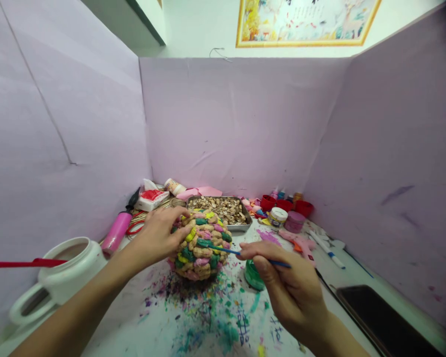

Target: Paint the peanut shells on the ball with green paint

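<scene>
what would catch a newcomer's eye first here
Probably the peanut-covered ball, patched green, yellow and pink, mid-table under the left hand. Next, the blue brush in the right hand, its tip at the ball. Then the paint-splattered tabletop in front.

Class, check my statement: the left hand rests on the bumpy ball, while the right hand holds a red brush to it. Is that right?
Not quite: the head view shows that the brush is blue, not red. The right hand does hold it to the bumpy ball, and the left hand rests on the ball.
</scene>
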`<state>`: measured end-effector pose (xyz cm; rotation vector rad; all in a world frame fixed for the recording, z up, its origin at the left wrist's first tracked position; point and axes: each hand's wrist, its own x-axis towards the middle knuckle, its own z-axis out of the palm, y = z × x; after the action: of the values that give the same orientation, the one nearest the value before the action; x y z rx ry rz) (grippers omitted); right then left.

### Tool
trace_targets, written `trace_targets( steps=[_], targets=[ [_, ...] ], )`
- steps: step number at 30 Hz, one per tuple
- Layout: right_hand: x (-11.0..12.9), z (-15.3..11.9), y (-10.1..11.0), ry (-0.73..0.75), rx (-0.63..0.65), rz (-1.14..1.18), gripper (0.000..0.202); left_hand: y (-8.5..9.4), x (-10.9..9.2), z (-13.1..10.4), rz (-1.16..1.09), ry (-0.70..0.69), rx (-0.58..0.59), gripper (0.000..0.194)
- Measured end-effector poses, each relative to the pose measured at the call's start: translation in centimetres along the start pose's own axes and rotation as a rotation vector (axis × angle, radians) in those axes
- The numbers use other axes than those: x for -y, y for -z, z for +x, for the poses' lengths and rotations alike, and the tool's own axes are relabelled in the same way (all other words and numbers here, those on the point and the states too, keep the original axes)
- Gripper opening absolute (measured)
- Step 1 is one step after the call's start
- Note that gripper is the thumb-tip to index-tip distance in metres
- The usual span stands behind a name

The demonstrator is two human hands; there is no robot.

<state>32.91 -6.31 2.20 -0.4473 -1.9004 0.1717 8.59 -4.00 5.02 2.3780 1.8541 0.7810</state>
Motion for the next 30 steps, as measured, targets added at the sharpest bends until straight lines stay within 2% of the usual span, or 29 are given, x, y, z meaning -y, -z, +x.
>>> trace_targets(
  steps=[5,15,19,30],
  targets=[
    [0.0,0.0,-0.3,0.058,0.039,-0.01,0.022,0.0,0.0,-0.1,0.012,0.006,-0.008,0.026],
    [1.1,0.0,-0.3,0.32,0.206,-0.228,0.022,-0.1,0.6,0.2,0.016,0.001,-0.022,0.025],
    [1.1,0.1,-0.1,0.33,0.216,-0.272,0.028,0.0,0.7,0.2,0.022,0.011,-0.021,0.023],
    [1.1,0.4,-0.5,0.326,0.187,-0.218,0.023,0.1,0.5,0.2,0.02,0.025,-0.008,0.026]
  ],
)
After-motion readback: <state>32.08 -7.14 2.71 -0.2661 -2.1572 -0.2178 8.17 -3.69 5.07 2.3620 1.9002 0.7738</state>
